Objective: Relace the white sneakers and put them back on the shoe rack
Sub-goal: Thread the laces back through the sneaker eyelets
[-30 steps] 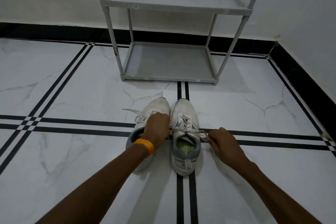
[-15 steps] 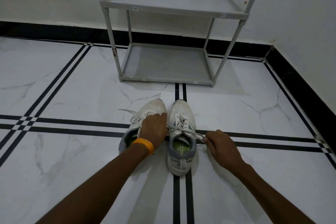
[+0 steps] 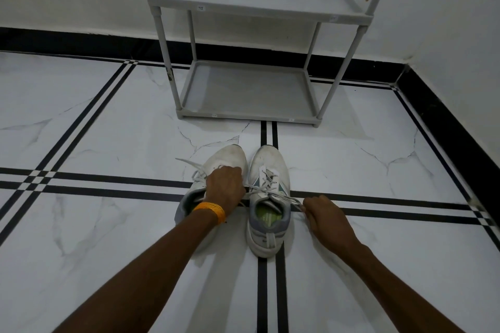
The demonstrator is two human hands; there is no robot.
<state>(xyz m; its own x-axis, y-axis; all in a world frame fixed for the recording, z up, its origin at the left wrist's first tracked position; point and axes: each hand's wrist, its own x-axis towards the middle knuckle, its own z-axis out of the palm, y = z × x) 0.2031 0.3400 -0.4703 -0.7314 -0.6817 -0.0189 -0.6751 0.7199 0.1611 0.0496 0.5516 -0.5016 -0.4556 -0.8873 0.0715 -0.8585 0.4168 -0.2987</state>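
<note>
Two white sneakers stand side by side on the floor, toes toward the rack. The right sneaker (image 3: 267, 197) has a grey collar, a green insole and a lace (image 3: 273, 192) stretched sideways across its tongue. My left hand (image 3: 226, 190), with an orange wristband, is closed on the lace's left end and rests over the left sneaker (image 3: 227, 157), hiding most of it. My right hand (image 3: 322, 213) pinches the lace's right end just beside the right sneaker. Loose lace ends of the left sneaker trail out to the left.
A grey two-shelf shoe rack (image 3: 249, 116) stands straight ahead against the white wall, both shelves bare. The floor is white marble tile with black stripes. A black skirting runs along the back wall and along the wall on the right (image 3: 446, 127).
Both hands have kept their grip on the lace ends and pulled slightly apart and toward me. The view has tilted a little, so the rack appears higher.
</note>
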